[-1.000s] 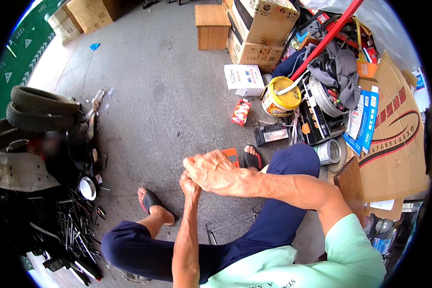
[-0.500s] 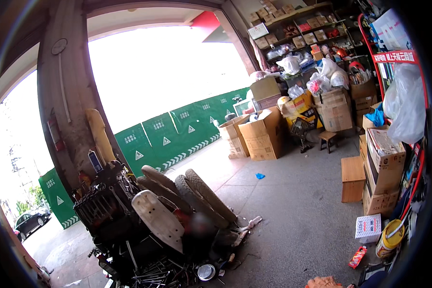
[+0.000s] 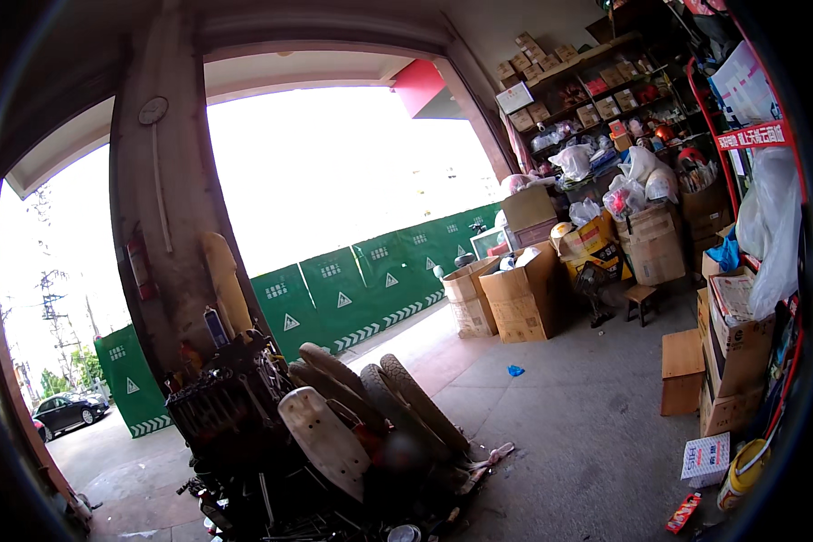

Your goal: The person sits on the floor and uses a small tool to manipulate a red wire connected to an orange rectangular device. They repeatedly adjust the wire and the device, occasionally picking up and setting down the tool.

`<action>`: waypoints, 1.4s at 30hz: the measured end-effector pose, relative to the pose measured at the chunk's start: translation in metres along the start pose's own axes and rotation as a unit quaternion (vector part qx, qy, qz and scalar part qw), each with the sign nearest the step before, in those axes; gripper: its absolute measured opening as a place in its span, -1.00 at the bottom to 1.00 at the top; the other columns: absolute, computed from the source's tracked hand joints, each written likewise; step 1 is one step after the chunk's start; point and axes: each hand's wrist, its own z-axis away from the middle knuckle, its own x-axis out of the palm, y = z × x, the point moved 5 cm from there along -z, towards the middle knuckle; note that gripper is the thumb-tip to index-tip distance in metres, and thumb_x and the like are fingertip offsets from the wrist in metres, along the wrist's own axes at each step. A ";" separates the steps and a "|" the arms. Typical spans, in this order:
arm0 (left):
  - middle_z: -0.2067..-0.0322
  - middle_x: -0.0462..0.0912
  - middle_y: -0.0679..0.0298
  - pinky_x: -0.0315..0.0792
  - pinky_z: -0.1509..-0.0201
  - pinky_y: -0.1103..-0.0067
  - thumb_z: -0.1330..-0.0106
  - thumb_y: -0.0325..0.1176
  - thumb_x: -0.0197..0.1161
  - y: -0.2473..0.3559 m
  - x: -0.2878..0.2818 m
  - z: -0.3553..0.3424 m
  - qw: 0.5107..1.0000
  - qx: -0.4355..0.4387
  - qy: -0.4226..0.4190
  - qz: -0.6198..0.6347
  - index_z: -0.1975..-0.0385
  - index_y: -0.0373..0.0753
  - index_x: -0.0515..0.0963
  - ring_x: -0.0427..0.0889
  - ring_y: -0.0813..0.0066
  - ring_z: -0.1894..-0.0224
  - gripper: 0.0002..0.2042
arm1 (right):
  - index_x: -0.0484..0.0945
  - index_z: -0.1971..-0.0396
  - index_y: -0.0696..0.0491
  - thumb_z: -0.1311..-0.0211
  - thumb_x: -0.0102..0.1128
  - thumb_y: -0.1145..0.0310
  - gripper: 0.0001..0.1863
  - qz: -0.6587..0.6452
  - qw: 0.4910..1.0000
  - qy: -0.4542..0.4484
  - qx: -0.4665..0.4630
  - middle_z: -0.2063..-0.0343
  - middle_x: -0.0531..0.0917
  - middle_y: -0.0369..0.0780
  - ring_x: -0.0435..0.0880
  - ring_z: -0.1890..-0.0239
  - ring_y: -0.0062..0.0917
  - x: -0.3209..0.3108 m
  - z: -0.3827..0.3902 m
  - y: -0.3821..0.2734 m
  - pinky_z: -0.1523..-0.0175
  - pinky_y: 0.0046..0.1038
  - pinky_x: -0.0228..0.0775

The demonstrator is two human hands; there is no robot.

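Neither of my hands shows in the head view. Closest in front of me is a dark rack of tools (image 3: 212,406), with wrenches hanging in a row along it. A scuffed white board-like panel (image 3: 325,441) with small holes leans beside it. Several used tyres (image 3: 415,402) rest on the panel's right side. At the lower edge, part of a round silver tin (image 3: 404,534) shows among dark loose tools. A blue spray can (image 3: 215,327) stands on top of the rack.
Open cardboard boxes (image 3: 519,294) and a small wooden stool (image 3: 640,303) stand at the back. On the right are a wooden box (image 3: 682,372), stacked cartons (image 3: 736,352) and a yellow bucket (image 3: 742,474). A blue scrap (image 3: 515,370) lies on the floor. A pillar (image 3: 158,208) rises at left.
The view has tilted upward and turned left, so the scene sits lower and further right. An orange-brown shape at the bottom edge has left the picture. No object has visibly moved.
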 end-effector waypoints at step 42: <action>0.60 0.55 0.37 0.18 0.59 0.75 -0.11 -0.43 0.32 0.183 -0.036 0.039 0.972 -0.079 -0.209 -0.076 0.33 -0.33 0.61 0.43 0.70 0.59 -0.84 | 0.32 0.52 0.09 -0.30 0.00 0.19 -0.70 -0.616 0.579 0.511 0.159 0.61 0.51 -0.20 0.61 0.63 -0.48 -0.098 0.030 0.088 0.39 -0.29 0.59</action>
